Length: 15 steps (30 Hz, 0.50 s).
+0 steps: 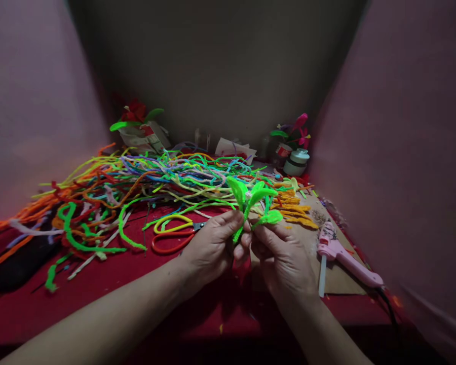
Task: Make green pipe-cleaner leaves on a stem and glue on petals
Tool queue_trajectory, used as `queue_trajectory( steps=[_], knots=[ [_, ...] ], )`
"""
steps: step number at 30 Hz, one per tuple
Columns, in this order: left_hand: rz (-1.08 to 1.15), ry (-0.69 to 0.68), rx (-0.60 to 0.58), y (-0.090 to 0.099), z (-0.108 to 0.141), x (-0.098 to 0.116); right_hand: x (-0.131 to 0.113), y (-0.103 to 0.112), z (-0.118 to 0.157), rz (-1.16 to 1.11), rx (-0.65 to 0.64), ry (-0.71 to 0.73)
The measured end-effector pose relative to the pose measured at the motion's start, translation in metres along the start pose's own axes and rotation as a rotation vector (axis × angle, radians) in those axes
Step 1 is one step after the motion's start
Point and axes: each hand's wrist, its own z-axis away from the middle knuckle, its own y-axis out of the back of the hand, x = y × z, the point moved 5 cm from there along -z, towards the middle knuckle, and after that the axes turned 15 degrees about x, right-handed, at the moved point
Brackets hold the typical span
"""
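Observation:
My left hand [216, 243] is closed round the stem of a bright green pipe-cleaner plant [247, 195], whose leaves spread above the fingers. A separate-looking green pipe-cleaner leaf [270, 218] sticks out above my right hand [277, 248], which pinches its base close to the stem. Both hands nearly touch at the fingertips; where the leaf's base meets the stem is hidden by them. Just left of my left hand lie scissors [175, 233] with one yellow and one red handle, their blades partly behind the hand.
A heap of coloured pipe cleaners [167, 177] spreads across the red cloth [197, 314]. At right, a pink glue gun [345, 258] rests on cardboard [307, 243], near orange pipe-cleaner pieces [294, 210]. Behind stand a pale jar [296, 161] and a red flower [135, 111].

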Motion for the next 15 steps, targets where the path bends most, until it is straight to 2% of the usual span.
queue_trajectory(
  steps=[3, 6, 9, 15],
  knots=[
    [-0.082, -0.051, -0.015, 0.001, -0.002, 0.004, -0.016, 0.004, 0.006, 0.122, 0.085, 0.277],
    [-0.216, -0.162, 0.015, 0.003, -0.003, 0.011, -0.031, 0.009, 0.016, 0.242, 0.173, 0.528],
    [-0.349, -0.297, 0.072, 0.002, -0.001, 0.019, -0.035, 0.008, 0.021, 0.346, 0.197, 0.586],
    [-0.519, -0.478, 0.122, 0.001, 0.007, 0.024, -0.039, -0.005, 0.020, 0.478, 0.129, 0.586]
  ],
)
